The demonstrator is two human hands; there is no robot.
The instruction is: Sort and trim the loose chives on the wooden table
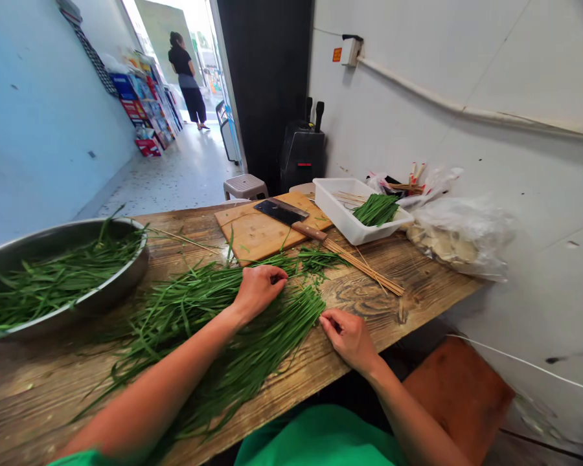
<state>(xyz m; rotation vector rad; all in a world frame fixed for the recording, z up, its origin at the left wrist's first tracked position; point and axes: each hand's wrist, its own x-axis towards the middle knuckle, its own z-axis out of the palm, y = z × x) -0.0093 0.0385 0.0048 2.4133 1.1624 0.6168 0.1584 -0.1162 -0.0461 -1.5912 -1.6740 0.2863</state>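
Long green garlic chives (pixel 272 343) lie in a loose spread across the wooden table, their stem ends toward the right. Over the upper part of the heap is my left hand (pixel 260 291), fingers curled into a pinch; what is in them, if anything, is hidden. At the stem ends of the nearer chives, my right hand (pixel 347 333) has thumb and forefinger pinched together on the tips. Just beyond my hands lie a short cut bunch (pixel 320 260) and a bundle of thin wooden skewers (pixel 364 265). A cleaver (pixel 289 217) rests on the cutting board (pixel 243 236).
A large metal basin (pixel 138 249) of greens stands at left. A white plastic tub (pixel 330 207) holds skewers and tied chives. Plastic bags (pixel 466 239) sit at the table's right end by the wall. Farther off are a stool (pixel 245 186), a black speaker (pixel 301 155) and a person (pixel 187 77) in the doorway.
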